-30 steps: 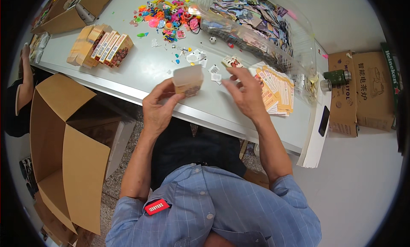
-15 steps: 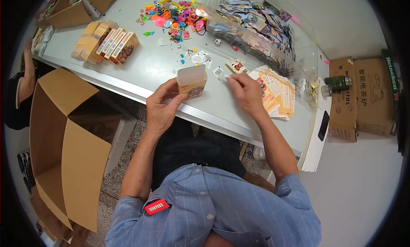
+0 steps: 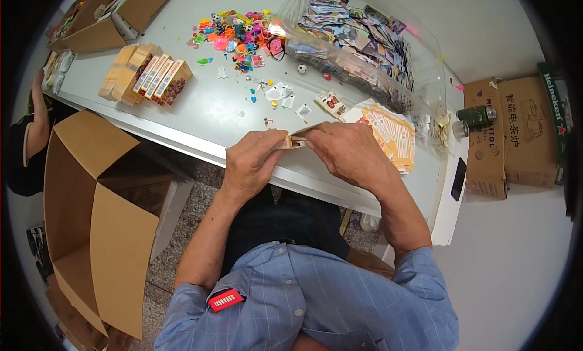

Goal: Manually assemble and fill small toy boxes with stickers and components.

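Note:
In front of me, above the table's near edge, both hands meet at a small cardboard box (image 3: pixel 296 142). My left hand (image 3: pixel 250 167) is closed round its left side. My right hand (image 3: pixel 353 153) has its fingers bent over the right side and open end, and partly covers it. Just right of that hand lies a fan of flat, unfolded orange and white cartons (image 3: pixel 393 132). A small printed packet (image 3: pixel 331 103) and a white paper slip (image 3: pixel 303 112) lie beyond the hands.
Several filled boxes (image 3: pixel 163 81) stand at the left. Colourful small toys (image 3: pixel 243 38) are heaped at the back, beside a clear plastic bin (image 3: pixel 340 54) of cards. A large open carton (image 3: pixel 121 229) stands left of me; another person's arm (image 3: pixel 41 108) shows beyond it.
My right hand has moved left from beside the packet to the box. The box is now tilted and lower between both hands, its upright open top turned.

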Demonstrator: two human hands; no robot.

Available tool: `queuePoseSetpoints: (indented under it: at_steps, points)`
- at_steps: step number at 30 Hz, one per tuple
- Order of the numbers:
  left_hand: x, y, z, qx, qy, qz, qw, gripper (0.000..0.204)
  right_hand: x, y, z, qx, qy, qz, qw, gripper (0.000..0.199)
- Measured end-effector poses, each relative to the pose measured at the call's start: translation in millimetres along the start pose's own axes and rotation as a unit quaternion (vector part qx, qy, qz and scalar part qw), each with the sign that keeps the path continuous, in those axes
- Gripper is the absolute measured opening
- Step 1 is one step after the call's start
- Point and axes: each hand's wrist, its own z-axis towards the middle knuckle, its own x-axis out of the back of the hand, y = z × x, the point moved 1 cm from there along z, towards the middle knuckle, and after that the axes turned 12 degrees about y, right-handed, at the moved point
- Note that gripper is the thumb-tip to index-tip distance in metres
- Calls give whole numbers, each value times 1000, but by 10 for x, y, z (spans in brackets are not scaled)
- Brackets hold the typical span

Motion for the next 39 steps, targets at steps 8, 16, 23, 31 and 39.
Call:
queuePoseSetpoints:
  at_steps: [8,16,23,31,39]
  points:
    - [-61,-261,-179,175,26,-119,977,41,451,953,525,-173,204,136,954,25]
    - [-112,-325,-202,230,22,-147,962,42,46,2455,1154,-110,3,-81,991,48]
    - [-60,-359,-234,222,19,-128,966,41,-41,2398,1262,-21,-49,-159,986,36]
    - [-50,-320,-212,215,21,-154,964,38,-95,2511,1491,-20,-104,-196,975,44]
    - [0,-320,-153,173,-16,-160,972,39,-35,2722,1442,12,-67,-169,983,59]
